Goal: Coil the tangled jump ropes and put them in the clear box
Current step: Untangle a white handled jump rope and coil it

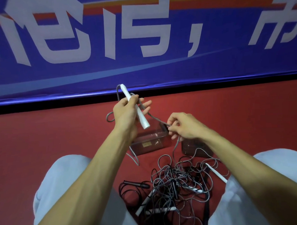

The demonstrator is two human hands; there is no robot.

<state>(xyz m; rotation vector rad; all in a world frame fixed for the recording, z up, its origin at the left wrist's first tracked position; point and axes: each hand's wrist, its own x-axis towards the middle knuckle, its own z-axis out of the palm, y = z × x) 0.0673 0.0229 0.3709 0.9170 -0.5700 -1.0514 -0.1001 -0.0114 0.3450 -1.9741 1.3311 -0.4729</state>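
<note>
My left hand (127,111) grips a white jump-rope handle (144,121) raised above the floor, with grey rope looped around its fingers. The grey rope (157,119) runs from there to my right hand (182,126), which pinches it, and then hangs down into a tangled pile of grey and black ropes (178,182) on the red floor between my knees. The clear box (148,141) stands open on the floor just under my hands. White handles (217,173) and a black handle (138,184) lie in the pile.
A second clear piece, perhaps the lid (196,147), lies right of the box. A blue banner wall (142,45) rises close behind the box. My knees in light trousers (62,182) flank the pile on both sides.
</note>
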